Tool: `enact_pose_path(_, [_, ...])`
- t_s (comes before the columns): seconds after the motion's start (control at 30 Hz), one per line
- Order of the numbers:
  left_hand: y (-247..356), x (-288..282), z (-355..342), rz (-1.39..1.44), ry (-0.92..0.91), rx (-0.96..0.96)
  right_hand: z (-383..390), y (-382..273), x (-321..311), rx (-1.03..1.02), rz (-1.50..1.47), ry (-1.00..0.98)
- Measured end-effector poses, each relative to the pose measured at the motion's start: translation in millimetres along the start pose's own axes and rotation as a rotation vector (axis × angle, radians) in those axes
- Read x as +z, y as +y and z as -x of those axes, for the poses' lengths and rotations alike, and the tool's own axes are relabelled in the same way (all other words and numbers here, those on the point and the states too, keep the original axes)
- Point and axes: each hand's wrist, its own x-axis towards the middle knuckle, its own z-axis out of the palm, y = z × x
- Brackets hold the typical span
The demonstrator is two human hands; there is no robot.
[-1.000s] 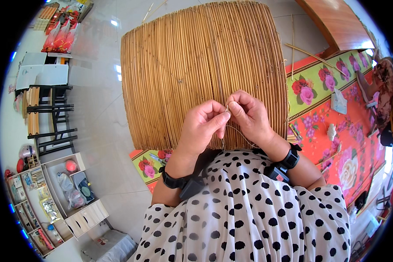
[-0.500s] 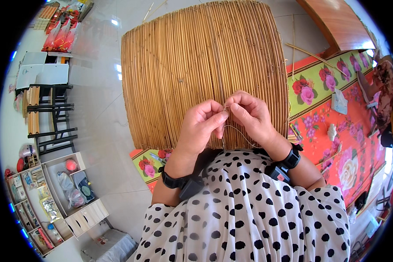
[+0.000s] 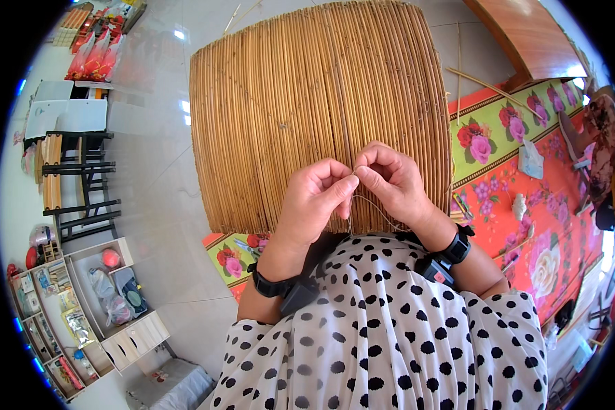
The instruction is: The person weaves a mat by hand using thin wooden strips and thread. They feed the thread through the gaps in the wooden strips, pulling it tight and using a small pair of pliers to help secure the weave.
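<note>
Left hand [image 3: 318,198] and right hand [image 3: 389,181] both pinch a thin thread [image 3: 362,205] against the reed mat [image 3: 314,102]

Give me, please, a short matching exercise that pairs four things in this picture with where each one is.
Things:
1. bamboo mat
2. thin thread
3. flowered red cloth
4. white shelf unit

Places:
A. lower left, on the pale floor
B. pinched between the left hand and the right hand
C. on the floor to the right of the mat
D. spread in front of the person, behind both hands

Pairs: 1-D, 2-B, 3-C, 4-A
</note>
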Motion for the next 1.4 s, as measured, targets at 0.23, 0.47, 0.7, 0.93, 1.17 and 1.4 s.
enact_pose_path(0.23, [-0.7,2.5,1.1,-0.048,0.025,0.003,0.0,-1.2,-0.9,-0.020,0.072,-0.011])
enact_pose_path(0.47, [1.0,6.3,0.4,-0.081,0.018,-0.006,0.3,1.4,-4.6,-0.053,0.095,-0.045])
enact_pose_path(0.7, [0.0,8.7,0.0,-0.092,0.014,0.031,0.3,0.3,-4.2,-0.026,0.015,-0.044])
enact_pose_path(0.93, [0.7,8.8,0.9,-0.080,0.032,0.025,1.5,-3.6,-6.8,0.130,-0.195,-0.068])
enact_pose_path(1.17, [-3.2,4.0,0.4,0.001,0.038,0.046,0.7,-13.6,-2.5,0.181,-0.279,-0.011])
enact_pose_path(1.4, [-4.1,0.7,-3.8,0.005,0.141,0.183,1.4,1.6,-0.7,0.125,-0.054,-0.069])
